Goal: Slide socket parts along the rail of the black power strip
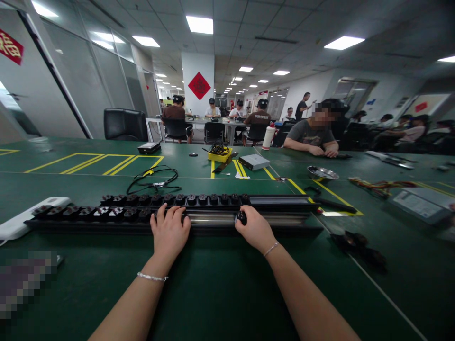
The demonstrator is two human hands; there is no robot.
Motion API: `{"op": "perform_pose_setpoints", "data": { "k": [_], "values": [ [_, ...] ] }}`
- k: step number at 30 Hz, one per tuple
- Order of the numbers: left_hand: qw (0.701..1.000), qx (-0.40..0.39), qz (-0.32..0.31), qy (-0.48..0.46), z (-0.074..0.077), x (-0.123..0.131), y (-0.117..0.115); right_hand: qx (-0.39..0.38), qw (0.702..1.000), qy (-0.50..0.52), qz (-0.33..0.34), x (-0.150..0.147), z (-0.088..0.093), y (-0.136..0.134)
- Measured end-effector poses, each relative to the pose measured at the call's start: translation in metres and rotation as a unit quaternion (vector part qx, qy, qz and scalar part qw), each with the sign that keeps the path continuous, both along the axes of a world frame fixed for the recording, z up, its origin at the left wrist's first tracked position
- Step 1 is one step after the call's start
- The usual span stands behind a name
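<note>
Two long black rails (280,201) lie side by side across the green table in front of me. Small black pieces like track sockets (115,213) sit in a row along the left part of each rail, some with shiny metal tops. My left hand (169,227) lies over the right end of the near row, fingers spread on the pieces. On the bare silvery stretch of the near rail, my right hand (254,227) closes thumb and fingers round a single black track socket (242,218). A gap of bare rail separates the two hands.
A white power strip (50,202) stands left; a coiled black cable (152,179) lies behind the rails. Further back are a yellow tray (218,155) and a grey box (254,162). A metal bowl (323,173) and power supply (423,203) lie right. A person sits opposite.
</note>
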State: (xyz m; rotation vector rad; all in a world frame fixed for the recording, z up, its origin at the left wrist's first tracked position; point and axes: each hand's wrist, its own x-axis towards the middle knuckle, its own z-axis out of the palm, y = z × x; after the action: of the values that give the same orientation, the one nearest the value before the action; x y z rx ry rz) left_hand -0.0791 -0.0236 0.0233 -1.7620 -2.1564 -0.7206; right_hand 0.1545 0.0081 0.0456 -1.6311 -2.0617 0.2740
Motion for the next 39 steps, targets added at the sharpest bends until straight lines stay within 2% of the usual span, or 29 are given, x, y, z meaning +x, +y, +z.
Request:
{"op": "perform_pose_setpoints", "data": {
  "k": [39],
  "values": [
    [1.0, -0.004, 0.003, -0.005, 0.0034, 0.0013, -0.0013, -0.017, 0.999, -0.009, -0.028, -0.0019, 0.0027, -0.0018]
  ]
}}
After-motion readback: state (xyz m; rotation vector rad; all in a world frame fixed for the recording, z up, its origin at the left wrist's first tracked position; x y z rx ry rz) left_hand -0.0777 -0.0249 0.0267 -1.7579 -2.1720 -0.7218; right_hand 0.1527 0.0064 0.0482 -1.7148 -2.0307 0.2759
